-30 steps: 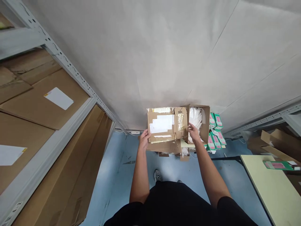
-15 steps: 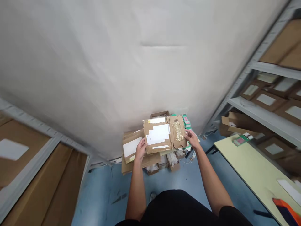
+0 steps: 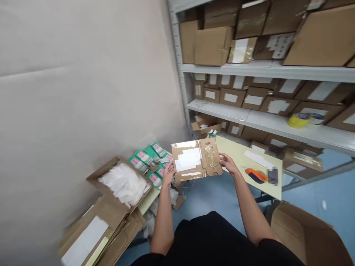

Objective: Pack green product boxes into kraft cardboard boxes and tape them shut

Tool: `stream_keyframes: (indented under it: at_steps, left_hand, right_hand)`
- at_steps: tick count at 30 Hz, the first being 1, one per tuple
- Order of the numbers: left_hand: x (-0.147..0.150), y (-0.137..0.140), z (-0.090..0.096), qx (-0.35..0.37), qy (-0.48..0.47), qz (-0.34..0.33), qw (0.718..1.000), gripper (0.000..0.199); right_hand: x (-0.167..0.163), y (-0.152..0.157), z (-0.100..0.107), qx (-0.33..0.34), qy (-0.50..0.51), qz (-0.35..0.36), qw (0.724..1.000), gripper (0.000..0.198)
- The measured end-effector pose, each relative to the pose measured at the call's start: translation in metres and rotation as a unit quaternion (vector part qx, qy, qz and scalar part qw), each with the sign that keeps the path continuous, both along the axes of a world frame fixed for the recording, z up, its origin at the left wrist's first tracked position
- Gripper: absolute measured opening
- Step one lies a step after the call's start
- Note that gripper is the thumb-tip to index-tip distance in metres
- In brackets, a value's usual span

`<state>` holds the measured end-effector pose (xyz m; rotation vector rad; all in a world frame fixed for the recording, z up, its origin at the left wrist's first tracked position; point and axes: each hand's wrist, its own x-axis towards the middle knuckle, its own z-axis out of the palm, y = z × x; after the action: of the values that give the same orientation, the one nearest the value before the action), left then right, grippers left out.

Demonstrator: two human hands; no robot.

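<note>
Between my hands I carry a flattened cardboard box (image 3: 181, 150) with white labels and shiny clear tape on it. My left hand (image 3: 168, 174) grips its left edge, thumb near the label. At the opposite edge, my right hand (image 3: 227, 163) pinches the cardboard beside the taped flap. The sheet is held up in front of me, tipped so its labelled face shows. Below and left of it, several green-and-pink small boxes (image 3: 142, 156) lie on a table. To the right stands a pale yellow-green table (image 3: 235, 150) with an orange and dark blue object (image 3: 256, 175) on it.
At left are an open carton of white material (image 3: 123, 183) and a stack of flattened cardboard (image 3: 111, 218). Metal shelving (image 3: 222, 111) full of labelled cartons lines the right, with yellow tape (image 3: 298, 120) on one shelf. A large open carton (image 3: 307, 229) stands at lower right.
My view has swung to the right, from the wall toward the shelving and the pale table. The flattened box stays held in both hands and has turned with me.
</note>
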<state>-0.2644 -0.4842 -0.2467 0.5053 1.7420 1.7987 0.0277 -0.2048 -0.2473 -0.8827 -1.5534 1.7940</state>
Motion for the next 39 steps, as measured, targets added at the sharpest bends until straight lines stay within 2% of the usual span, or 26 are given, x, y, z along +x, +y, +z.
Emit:
stream_keyframes:
  at_steps: [4, 9, 12, 16, 21, 24, 27, 30, 33, 35, 39]
  left_hand:
    - [0.009, 0.091, -0.002, -0.014, 0.023, -0.086, 0.996, 0.074]
    - [0.003, 0.183, -0.018, -0.022, 0.007, -0.157, 0.987, 0.077]
    - [-0.008, 0.235, -0.033, -0.038, -0.005, -0.198, 0.980, 0.072]
    - [-0.030, 0.299, -0.050, -0.038, -0.008, -0.270, 0.962, 0.056]
    - [-0.054, 0.364, -0.069, -0.059, -0.005, -0.348, 0.936, 0.045]
    - [-0.059, 0.392, -0.084, -0.101, 0.020, -0.383, 0.918, 0.045]
    - [-0.057, 0.410, -0.099, -0.149, 0.072, -0.394, 0.904, 0.034]
    - [-0.051, 0.420, -0.113, -0.127, 0.088, -0.392, 0.907, 0.029]
    - [-0.043, 0.422, -0.127, -0.083, 0.081, -0.396, 0.911, 0.027]
    - [-0.038, 0.420, -0.137, -0.077, 0.072, -0.395, 0.913, 0.032]
    - [-0.029, 0.414, -0.154, -0.104, 0.056, -0.379, 0.918, 0.056]
  right_hand:
    - [0.050, 0.036, -0.011, 0.002, -0.004, -0.089, 0.996, 0.059]
    - [0.077, 0.068, -0.029, 0.000, -0.025, -0.167, 0.986, 0.062]
    - [0.077, 0.089, -0.040, 0.010, -0.053, -0.217, 0.975, 0.061]
    - [0.065, 0.118, -0.050, 0.021, -0.106, -0.273, 0.956, 0.057]
    - [0.038, 0.148, -0.065, -0.012, -0.130, -0.324, 0.937, 0.057]
    - [0.020, 0.154, -0.077, -0.040, -0.118, -0.358, 0.925, 0.064]
    - [0.004, 0.154, -0.085, -0.086, -0.125, -0.387, 0.909, 0.072]
    - [-0.004, 0.151, -0.086, -0.125, -0.123, -0.396, 0.901, 0.081]
    - [-0.005, 0.149, -0.086, -0.133, -0.101, -0.405, 0.899, 0.086]
    - [-0.004, 0.147, -0.089, -0.145, -0.089, -0.406, 0.898, 0.086]
    - [-0.007, 0.141, -0.101, -0.192, -0.075, -0.400, 0.893, 0.089]
